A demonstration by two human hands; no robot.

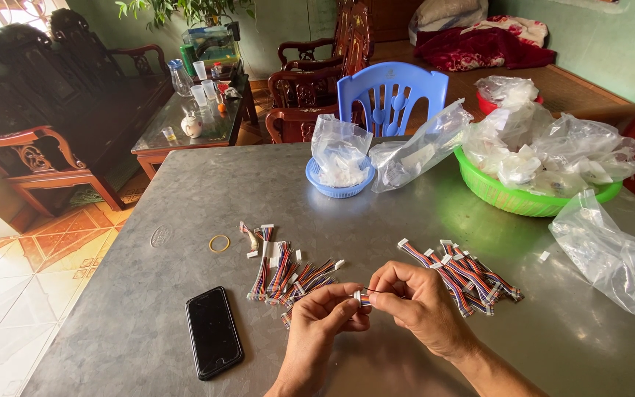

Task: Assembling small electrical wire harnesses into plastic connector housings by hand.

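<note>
- The left hand (316,317) was pinched narrow, thumb and forefinger gripping a small white connector (359,297) with short coloured wires, held just above the grey metal table (148,323).
- The right hand (417,303) was curled close, its fingertips meeting the same connector from the other side, with a thin dark wire running toward it.
- A loose pile of multicoloured wire harnesses (288,276) lay on the table just beyond the left hand.
- A second, tidier pile of harnesses (464,273) lay just beyond the right hand.
- A black phone (214,331) lay face up, left of the hands.
- A rubber band (219,243) lay farther back, near the left pile.
- A small blue basket (338,187) and a green basket (512,197), both holding clear plastic bags, stood at the far side of the table.
</note>
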